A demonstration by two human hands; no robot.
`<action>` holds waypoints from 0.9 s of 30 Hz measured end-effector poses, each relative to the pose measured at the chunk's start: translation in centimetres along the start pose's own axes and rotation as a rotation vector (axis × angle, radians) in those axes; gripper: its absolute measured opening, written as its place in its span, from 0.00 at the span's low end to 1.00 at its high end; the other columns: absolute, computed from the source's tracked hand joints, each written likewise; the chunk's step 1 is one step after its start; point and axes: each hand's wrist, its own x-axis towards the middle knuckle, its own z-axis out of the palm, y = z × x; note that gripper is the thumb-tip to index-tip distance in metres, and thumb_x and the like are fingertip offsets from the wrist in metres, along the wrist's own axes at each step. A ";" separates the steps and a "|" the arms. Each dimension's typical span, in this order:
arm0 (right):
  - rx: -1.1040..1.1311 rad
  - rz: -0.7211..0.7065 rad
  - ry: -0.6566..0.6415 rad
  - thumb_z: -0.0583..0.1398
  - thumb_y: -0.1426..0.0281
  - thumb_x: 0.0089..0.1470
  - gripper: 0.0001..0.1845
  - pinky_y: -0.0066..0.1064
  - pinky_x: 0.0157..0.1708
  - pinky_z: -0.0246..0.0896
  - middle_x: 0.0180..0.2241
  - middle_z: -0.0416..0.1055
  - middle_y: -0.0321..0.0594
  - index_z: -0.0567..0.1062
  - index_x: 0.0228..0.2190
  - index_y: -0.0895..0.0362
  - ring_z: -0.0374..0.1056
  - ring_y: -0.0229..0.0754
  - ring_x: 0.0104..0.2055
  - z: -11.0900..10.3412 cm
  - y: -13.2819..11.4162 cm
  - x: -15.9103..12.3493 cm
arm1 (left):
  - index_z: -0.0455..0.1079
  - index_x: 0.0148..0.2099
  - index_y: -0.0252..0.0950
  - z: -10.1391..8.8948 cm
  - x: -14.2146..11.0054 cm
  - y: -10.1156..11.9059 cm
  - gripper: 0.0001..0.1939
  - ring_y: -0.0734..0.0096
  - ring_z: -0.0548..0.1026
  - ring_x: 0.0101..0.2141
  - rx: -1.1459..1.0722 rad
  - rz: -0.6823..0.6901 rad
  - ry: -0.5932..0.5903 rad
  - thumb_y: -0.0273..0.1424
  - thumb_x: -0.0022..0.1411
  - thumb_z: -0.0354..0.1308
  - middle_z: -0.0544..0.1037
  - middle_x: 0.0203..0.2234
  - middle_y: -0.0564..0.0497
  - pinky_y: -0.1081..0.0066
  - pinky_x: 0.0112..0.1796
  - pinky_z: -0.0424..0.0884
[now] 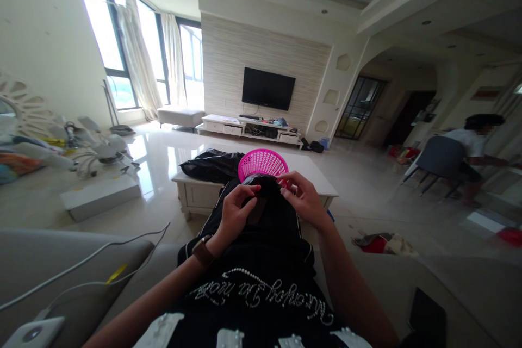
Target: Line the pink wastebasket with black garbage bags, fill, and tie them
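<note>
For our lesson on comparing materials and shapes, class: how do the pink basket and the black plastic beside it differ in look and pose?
The pink basket is matched with holes all over; the black plastic shows shiny wrinkles instead. The basket keeps a round rim, while the plastic lies slumped and irregular. Both appear at the white table.

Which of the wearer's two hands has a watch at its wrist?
The left hand: a brown-strapped watch circles its wrist, while the right hand has a bare wrist.
</note>
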 end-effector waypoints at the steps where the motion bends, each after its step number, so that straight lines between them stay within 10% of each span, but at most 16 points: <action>1: 0.020 0.001 0.013 0.62 0.72 0.61 0.15 0.33 0.41 0.67 0.42 0.72 0.39 0.77 0.49 0.51 0.67 0.40 0.40 0.0 0.0 0.0 | 0.73 0.38 0.38 0.0 0.0 0.0 0.06 0.57 0.81 0.52 0.003 0.003 -0.009 0.29 0.60 0.67 0.85 0.46 0.44 0.55 0.57 0.74; 14: -0.274 -0.129 0.067 0.60 0.76 0.58 0.13 0.30 0.30 0.60 0.35 0.73 0.37 0.77 0.44 0.54 0.62 0.36 0.29 -1.1 -2.7 4.6 | 0.70 0.33 0.37 -0.1 1.9 -0.3 0.13 0.62 0.85 0.41 0.054 -0.076 0.064 0.34 0.58 0.72 0.85 0.38 0.46 0.63 0.44 0.81; 27: -0.282 0.068 -0.060 0.58 0.77 0.57 0.15 0.29 0.27 0.56 0.32 0.74 0.36 0.78 0.45 0.56 0.63 0.35 0.26 -2.5 4.4 14.8 | 0.70 0.36 0.39 -1.2 15.2 -1.0 0.11 0.59 0.84 0.48 0.000 -0.026 0.122 0.31 0.58 0.71 0.86 0.43 0.47 0.56 0.53 0.79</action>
